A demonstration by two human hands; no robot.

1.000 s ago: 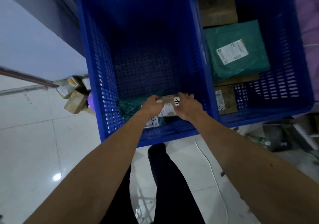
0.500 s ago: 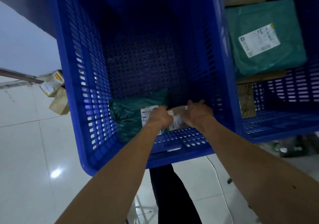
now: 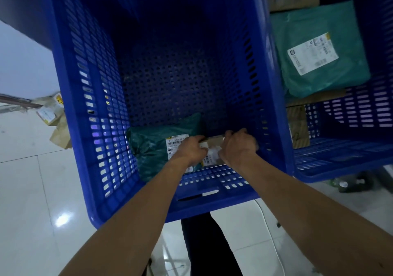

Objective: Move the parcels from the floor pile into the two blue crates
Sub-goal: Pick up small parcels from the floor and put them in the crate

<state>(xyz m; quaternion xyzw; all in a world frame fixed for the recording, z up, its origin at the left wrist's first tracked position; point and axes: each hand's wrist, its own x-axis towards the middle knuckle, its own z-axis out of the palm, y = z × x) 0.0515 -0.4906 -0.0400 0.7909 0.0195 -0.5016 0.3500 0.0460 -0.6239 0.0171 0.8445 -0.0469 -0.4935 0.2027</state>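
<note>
- Now both hands reach deeper into the left blue crate (image 3: 85, 105) than half a second ago, and the small cardboard box (image 3: 213, 142) sits lower, close to the crate's floor at its near right corner.
- The crate is rigid plastic with slotted walls and a base of round holes. A crinkled dark green mailer bag (image 3: 153, 148) with a white label lies just left of the box.
- The right blue crate (image 3: 340, 163) holds a glossy teal mailer (image 3: 319, 52) over flat brown cartons.
- The left hand (image 3: 191, 150) curls round the box's left end and the right hand (image 3: 239, 146) wraps its right end, so both are grasping it.
- Loose floor parcels (image 3: 55, 116) lie far left on shiny tiles.
</note>
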